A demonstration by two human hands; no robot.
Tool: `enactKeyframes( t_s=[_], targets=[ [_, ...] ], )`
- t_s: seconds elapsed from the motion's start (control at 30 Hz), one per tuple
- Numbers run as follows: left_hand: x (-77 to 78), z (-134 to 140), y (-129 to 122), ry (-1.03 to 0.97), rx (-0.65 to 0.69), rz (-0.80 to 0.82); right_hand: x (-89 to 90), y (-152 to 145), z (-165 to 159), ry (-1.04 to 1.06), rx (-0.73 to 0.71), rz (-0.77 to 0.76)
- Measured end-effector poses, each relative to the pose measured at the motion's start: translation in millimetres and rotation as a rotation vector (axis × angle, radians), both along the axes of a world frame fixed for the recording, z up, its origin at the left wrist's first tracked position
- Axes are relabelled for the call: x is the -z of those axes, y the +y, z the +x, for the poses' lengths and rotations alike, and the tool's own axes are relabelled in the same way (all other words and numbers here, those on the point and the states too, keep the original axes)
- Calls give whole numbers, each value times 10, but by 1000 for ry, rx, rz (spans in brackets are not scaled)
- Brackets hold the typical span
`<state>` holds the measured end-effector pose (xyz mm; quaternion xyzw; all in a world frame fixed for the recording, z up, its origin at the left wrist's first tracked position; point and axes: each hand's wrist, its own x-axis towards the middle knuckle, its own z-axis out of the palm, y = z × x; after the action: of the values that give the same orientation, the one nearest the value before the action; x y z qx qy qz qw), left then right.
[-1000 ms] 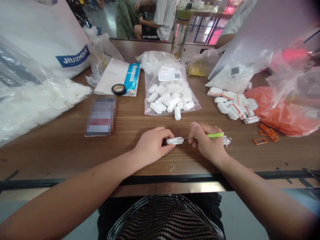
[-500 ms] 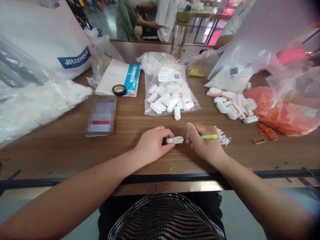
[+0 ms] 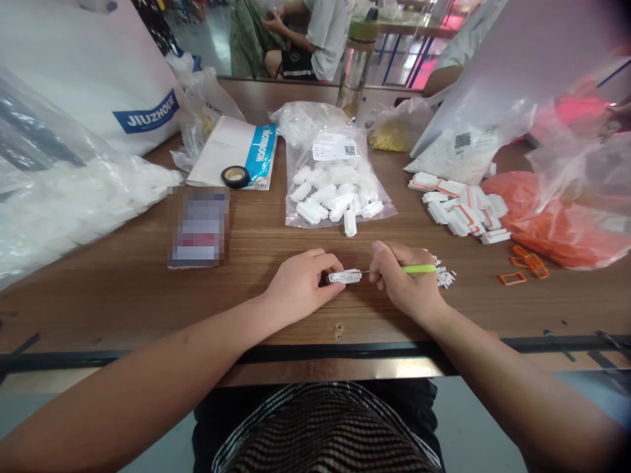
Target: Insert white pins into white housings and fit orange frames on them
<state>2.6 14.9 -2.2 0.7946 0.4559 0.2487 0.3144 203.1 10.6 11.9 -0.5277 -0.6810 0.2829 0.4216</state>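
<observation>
Pinching white part (image 3: 347, 276) between thumb and fingertips of left hand (image 3: 300, 282), we hold green-handled tool (image 3: 420, 269) in curled right hand (image 3: 405, 282); over-hard push could slip tip into left fingertips.

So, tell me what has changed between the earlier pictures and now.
The right hand, gripping a slim tool with a lime-green handle, slid slightly left toward the oblong white plastic piece, then eased partway back right. In the background, a seated person's hands shifted. Nothing was visibly taken or let go: the left hand still holds the white piece, and the rest on the brown wood-grain table lies as before.
</observation>
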Motion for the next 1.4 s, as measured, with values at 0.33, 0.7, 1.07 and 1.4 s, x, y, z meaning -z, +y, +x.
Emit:
enactKeyframes(
  t_s=[0.33, 0.7, 1.07, 1.4],
  targets=[
    [-7, -3, 2, -1, 2, 2, 34, -12, 35, 95, 14, -40],
    [8, -1, -1, -7, 2, -6, -6, -4, 10, -31, -16, -2],
    [6, -1, 5, 1, 1, -5, 12, -63, 21, -127, -62, 89],
    [-1, -4, 2, -8, 9, 0, 29, -66, 26, -22, -31, 56]
  ],
)
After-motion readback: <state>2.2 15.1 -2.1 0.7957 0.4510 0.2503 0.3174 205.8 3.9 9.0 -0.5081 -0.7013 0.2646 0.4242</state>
